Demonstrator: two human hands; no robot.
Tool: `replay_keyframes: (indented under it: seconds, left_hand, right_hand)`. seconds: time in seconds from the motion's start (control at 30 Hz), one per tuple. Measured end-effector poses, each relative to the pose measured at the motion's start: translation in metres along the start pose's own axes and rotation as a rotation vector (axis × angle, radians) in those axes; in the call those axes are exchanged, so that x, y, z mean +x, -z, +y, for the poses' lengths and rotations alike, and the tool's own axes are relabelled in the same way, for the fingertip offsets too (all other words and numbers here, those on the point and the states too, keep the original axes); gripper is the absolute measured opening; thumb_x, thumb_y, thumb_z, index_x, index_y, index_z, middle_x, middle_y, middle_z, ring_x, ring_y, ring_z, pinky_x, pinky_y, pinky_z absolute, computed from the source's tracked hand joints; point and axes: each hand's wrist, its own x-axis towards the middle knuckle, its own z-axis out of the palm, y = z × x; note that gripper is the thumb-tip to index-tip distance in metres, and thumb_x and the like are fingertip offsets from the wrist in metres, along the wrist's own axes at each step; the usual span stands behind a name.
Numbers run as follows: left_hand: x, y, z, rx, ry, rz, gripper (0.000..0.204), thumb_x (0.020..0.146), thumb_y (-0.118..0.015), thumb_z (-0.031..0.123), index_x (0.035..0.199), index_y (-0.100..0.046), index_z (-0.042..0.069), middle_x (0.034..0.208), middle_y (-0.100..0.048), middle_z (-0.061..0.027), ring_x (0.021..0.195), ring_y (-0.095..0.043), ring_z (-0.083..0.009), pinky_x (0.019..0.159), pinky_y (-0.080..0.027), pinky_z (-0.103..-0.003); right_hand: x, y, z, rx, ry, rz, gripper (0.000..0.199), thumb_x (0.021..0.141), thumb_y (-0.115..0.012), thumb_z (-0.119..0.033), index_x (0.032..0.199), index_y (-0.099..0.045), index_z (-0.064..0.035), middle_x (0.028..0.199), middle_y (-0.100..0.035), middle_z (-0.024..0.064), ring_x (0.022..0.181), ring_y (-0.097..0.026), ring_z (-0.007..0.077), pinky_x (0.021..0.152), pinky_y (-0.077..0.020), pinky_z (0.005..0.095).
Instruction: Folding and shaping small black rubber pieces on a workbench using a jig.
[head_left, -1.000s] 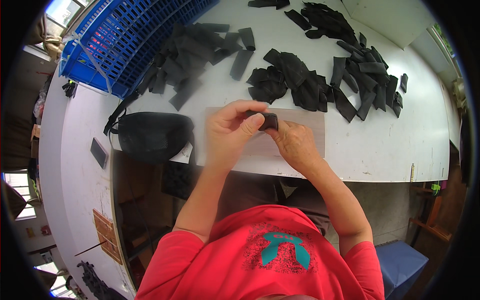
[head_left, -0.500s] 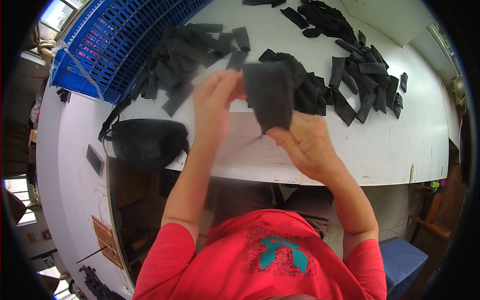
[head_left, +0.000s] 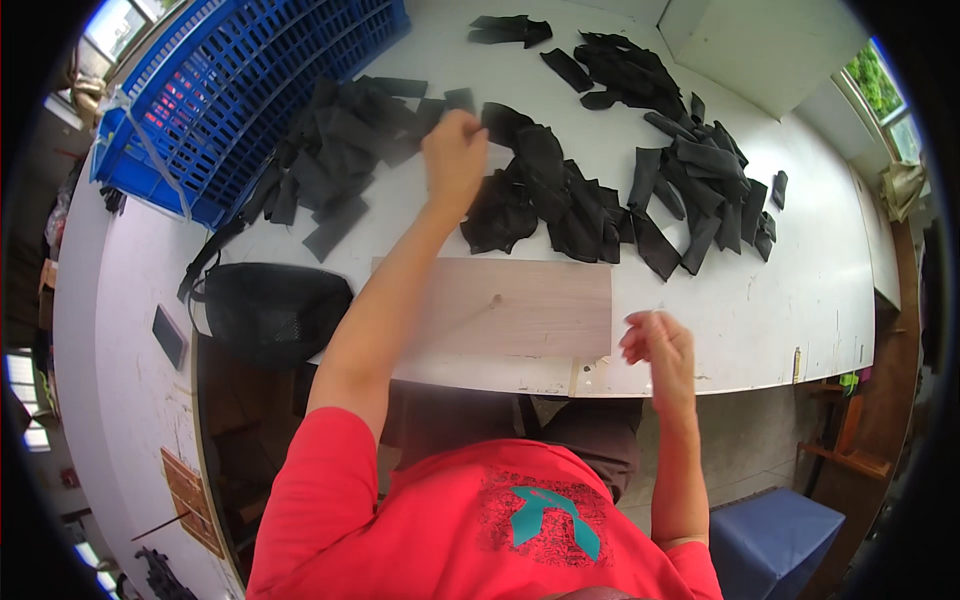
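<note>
Currently, left hand (head_left: 455,155): over the bench (head_left: 740,335), between the left heap and the middle heap, fingers bent at a black piece (head_left: 460,98); blurred, so whether it grips that piece cannot be told.
Right hand (head_left: 662,345): just beyond the right end of the board, fingers narrowly curled; the fingers cover one another, so I cannot tell if anything small is between them.
Black pieces: in the left heap (head_left: 340,140) beside the basket, the middle heap (head_left: 545,190) behind the board, the right heap (head_left: 705,175) and the far heap (head_left: 630,70); they overlap, so many are partly covered.
Board (head_left: 530,300): pale, flat on the bench near its front edge, its left part hidden by the left forearm.
Shirt print: a teal motif on the red shirt (head_left: 420,520), set in a dense dark pattern; the small marks on the teal are too unclear to read.
Basket (head_left: 250,90): blue, slatted, cut off at the top; pinkish shapes seen through the slots are hard to make out.
Bag (head_left: 275,315): black, left of the board, with its strap running toward the basket.
Slab (head_left: 168,335): dark, thin, left of the bag.
Stool (head_left: 775,535): blue-topped, at lower right, partly behind the right arm.
</note>
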Motion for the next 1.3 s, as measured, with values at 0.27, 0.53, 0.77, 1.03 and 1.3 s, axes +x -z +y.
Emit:
replay_keyframes:
  seconds: [0.27, 0.53, 0.77, 1.03, 1.3]
  left_hand:
    - [-0.115, 0.143, 0.093, -0.223, -0.373, 0.102, 0.017, 0.073, -0.052, -0.012, 0.085, -0.047, 0.000, 0.098, -0.053, -0.0200, 0.091, -0.053, -0.0255, 0.080, -0.044, -0.034]
    - [-0.201, 0.151, 0.114, -0.128, -0.386, -0.229, 0.022, 0.065, -0.060, -0.011, 0.080, -0.055, 0.004, 0.102, -0.047, -0.0219, 0.084, -0.053, -0.0271, 0.071, -0.046, -0.033]
    - [-0.207, 0.119, 0.135, -0.927, 0.664, -0.212, 0.024, 0.081, -0.049, 0.006, 0.103, -0.044, -0.003, 0.095, -0.054, -0.0110, 0.080, -0.054, -0.0143, 0.065, -0.042, -0.024]
    - [-0.205, 0.106, 0.156, -0.941, 0.768, -0.394, 0.020, 0.078, -0.056, 0.011, 0.093, -0.051, -0.002, 0.080, -0.058, -0.0069, 0.070, -0.055, -0.0108, 0.060, -0.041, -0.021]
    - [-0.202, 0.096, 0.150, -0.829, 0.781, -0.340, 0.007, 0.077, -0.054, 0.001, 0.083, -0.054, -0.001, 0.073, -0.058, -0.0034, 0.063, -0.053, -0.0071, 0.057, -0.041, -0.019]
  right_hand:
    - [-0.035, -0.073, -0.006, 0.447, -0.216, -0.683, 0.031, 0.084, -0.050, -0.021, 0.103, -0.051, 0.0028, 0.086, -0.057, 0.0072, 0.075, -0.053, 0.0111, 0.067, -0.0448, 0.0238]
    - [-0.050, -0.100, -0.001, 0.645, -0.344, -0.588, 0.027, 0.078, -0.063, -0.020, 0.097, -0.057, -0.0018, 0.078, -0.057, -0.0011, 0.068, -0.052, 0.0064, 0.062, -0.0440, 0.0214]
    - [-0.053, -0.081, 0.004, 0.783, -0.250, -0.258, 0.015, 0.083, -0.056, -0.017, 0.084, -0.060, -0.0030, 0.077, -0.060, 0.0017, 0.064, -0.051, 0.0065, 0.055, -0.0398, 0.0204]
    - [-0.057, -0.070, 0.006, 0.740, -0.119, -0.109, 0.019, 0.083, -0.057, -0.020, 0.079, -0.059, -0.0021, 0.071, -0.058, 0.0023, 0.060, -0.047, 0.0081, 0.054, -0.0377, 0.0216]
    - [-0.050, -0.068, 0.009, 0.770, -0.190, -0.140, 0.021, 0.082, -0.057, -0.022, 0.079, -0.059, -0.0010, 0.069, -0.058, 0.0048, 0.059, -0.049, 0.0092, 0.052, -0.0389, 0.0243]
